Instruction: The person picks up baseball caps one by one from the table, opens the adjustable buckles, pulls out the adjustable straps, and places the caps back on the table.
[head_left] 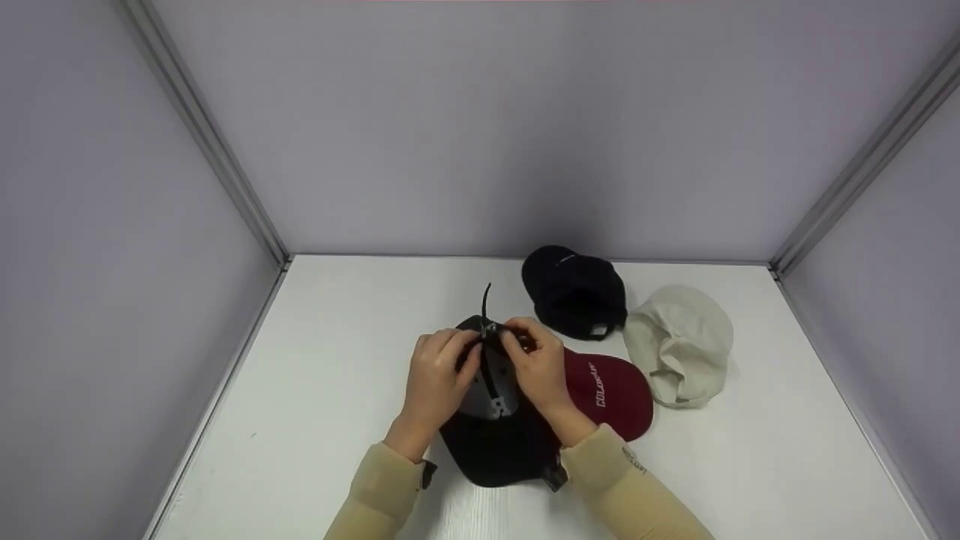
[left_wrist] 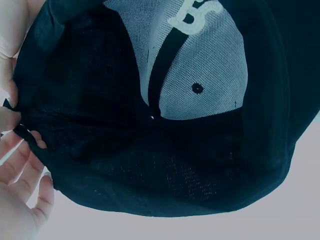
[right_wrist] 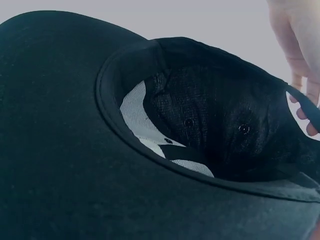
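Observation:
A black cap (head_left: pixel 491 450) lies with its hollow side up and its brim toward the person. Inside the crown, pale grey mesh (left_wrist: pixel 210 70) and a white letter (left_wrist: pixel 192 17) show. At the rear edge, my left hand (head_left: pixel 439 375) pinches the cap's back strap from the left. Opposite it, my right hand (head_left: pixel 540 367) pinches the strap beside a small shiny buckle (head_left: pixel 490 328). A thin black strap end (head_left: pixel 486 300) sticks up beyond the fingers. In the right wrist view, the opening under the strap shows; the fingertips partly hide the buckle.
A dark red cap (head_left: pixel 611 394) with pale lettering lies right of the black cap, partly behind my right arm. Beyond it are another black cap (head_left: pixel 574 292) and a cream cap (head_left: pixel 682 345). Grey panels (head_left: pixel 480 135) enclose the white table (head_left: pixel 322 360) at the back and sides.

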